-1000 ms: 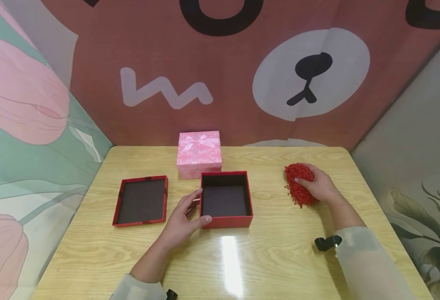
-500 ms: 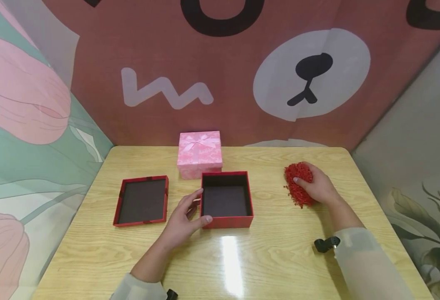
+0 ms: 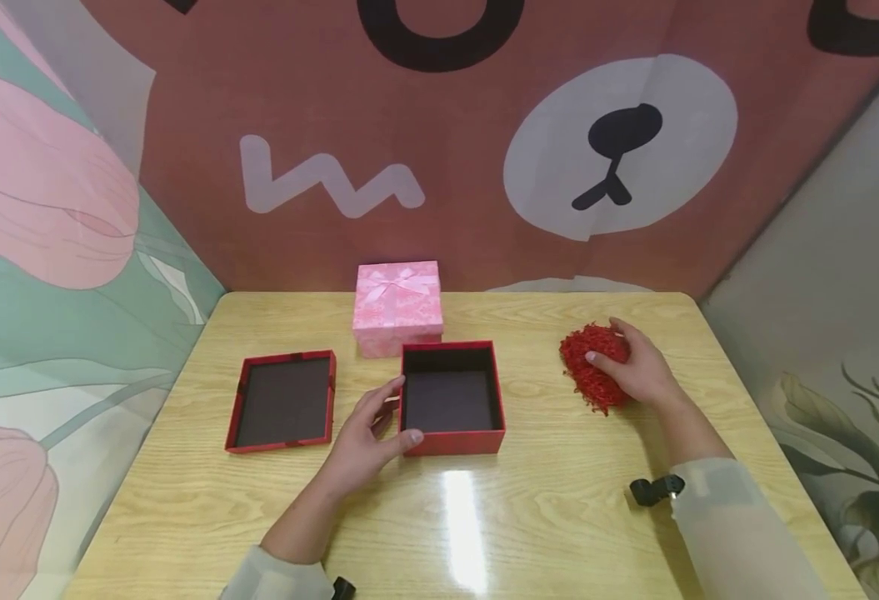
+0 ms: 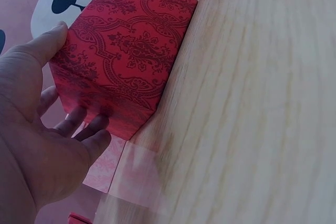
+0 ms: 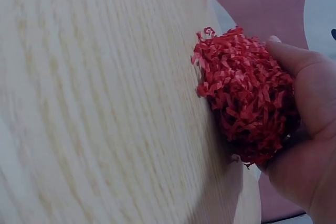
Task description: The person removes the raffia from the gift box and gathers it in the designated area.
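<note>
A red box (image 3: 454,442) with a black inside stands open-topped in the middle of the table, its sides patterned with dark scrolls in the left wrist view. My left hand (image 3: 364,442) rests against it: the thumb lies at the near left corner by the rim, and the relaxed fingertips touch the left side. Off to the right, my right hand (image 3: 643,371) holds a clump of red shredded paper (image 3: 592,367) between thumb and fingers. In the right wrist view the shredded paper (image 5: 244,95) is crinkled and bunched low over the wood, some fingers hidden behind it.
A red lid (image 3: 285,404) lies inside up to the left of the box. Behind the box sits a pink gift box (image 3: 397,304) with a bow. The wooden table (image 3: 551,517) ends at a wall (image 3: 461,242) printed with a cartoon bear.
The red shredded paper now looks looser and reaches slightly further left. My right fingers have spread a little around it. My left hand and the boxes stay where they were.
</note>
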The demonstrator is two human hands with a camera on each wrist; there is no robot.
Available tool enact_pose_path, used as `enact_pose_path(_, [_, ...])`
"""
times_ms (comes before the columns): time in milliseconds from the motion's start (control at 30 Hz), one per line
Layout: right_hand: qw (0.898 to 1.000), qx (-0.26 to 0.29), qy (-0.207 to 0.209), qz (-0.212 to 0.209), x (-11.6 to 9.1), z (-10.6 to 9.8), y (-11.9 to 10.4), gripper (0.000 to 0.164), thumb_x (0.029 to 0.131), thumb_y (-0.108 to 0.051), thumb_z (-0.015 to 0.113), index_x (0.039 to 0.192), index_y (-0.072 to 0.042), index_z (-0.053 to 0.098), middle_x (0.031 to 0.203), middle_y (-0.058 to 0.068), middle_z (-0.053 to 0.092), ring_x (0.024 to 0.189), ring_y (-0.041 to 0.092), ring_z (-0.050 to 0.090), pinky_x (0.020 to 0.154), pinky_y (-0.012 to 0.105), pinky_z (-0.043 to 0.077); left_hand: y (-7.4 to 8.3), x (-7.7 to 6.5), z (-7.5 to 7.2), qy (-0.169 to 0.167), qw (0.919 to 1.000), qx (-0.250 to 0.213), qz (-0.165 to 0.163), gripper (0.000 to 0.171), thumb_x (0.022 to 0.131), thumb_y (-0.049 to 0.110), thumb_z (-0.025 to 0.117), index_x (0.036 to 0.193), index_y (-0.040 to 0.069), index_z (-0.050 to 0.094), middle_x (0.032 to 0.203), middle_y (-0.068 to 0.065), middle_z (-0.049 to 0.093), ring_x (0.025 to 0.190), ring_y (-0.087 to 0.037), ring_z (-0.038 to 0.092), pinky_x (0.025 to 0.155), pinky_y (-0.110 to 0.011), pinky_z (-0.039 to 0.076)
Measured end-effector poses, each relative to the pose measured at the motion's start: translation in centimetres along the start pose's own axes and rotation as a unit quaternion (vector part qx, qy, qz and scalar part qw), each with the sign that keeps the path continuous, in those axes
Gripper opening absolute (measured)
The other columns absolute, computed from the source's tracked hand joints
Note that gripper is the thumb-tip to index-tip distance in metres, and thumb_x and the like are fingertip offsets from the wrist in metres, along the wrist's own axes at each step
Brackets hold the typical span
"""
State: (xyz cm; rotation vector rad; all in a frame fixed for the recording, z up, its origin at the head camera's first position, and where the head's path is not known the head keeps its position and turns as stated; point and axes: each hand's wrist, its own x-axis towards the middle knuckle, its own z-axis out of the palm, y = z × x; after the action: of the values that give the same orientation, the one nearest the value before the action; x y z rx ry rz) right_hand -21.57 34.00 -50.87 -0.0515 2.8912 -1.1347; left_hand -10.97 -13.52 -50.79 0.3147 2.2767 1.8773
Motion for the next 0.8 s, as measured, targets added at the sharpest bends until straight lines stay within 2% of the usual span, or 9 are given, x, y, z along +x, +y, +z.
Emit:
enact_pose_path(267, [1.0,0.023,0.013,-0.001,-0.8,-0.2,-0.9,0.094,0.097,-0.05,0.07,0.166,-0.009,0.021,0.158,0.029,0.037,0.139,0.051,0.043,0.108,0.067,0.042,0.0,0.0,0.0,0.001,1.0,-0.004,0.002,0.085,0.086,0.028,0.087,0.159,0.031,0.042,0.154,-0.004,0.043,0.142,-0.031,0.046,0.121,-0.048,0.034])
enact_pose_path(533, [0.999,0.023,0.032,-0.025,-1.7,-0.5,-2.5,0.089,0.098,-0.047,0.071,0.165,-0.01,0.026,0.16,0.027,0.036,0.143,0.052,0.037,0.11,0.07,0.037,-0.1,0.1,0.0,0.002,1.0,-0.002,-0.001,0.082,0.086,0.029,0.088,0.155,0.041,0.044,0.154,-0.003,0.044,0.141,-0.029,0.047,0.121,-0.047,0.034])
enact_pose_path(800, [0.996,0.029,0.047,-0.066,-2.4,-0.5,-4.5,0.081,0.097,-0.04,0.074,0.162,-0.009,0.034,0.159,0.023,0.041,0.145,0.047,0.037,0.114,0.068,0.034,0.0,0.1,0.1,0.005,1.0,-0.004,0.001,0.082,0.086,0.028,0.087,0.154,0.04,0.044,0.155,-0.007,0.044,0.141,-0.03,0.048,0.121,-0.047,0.035])
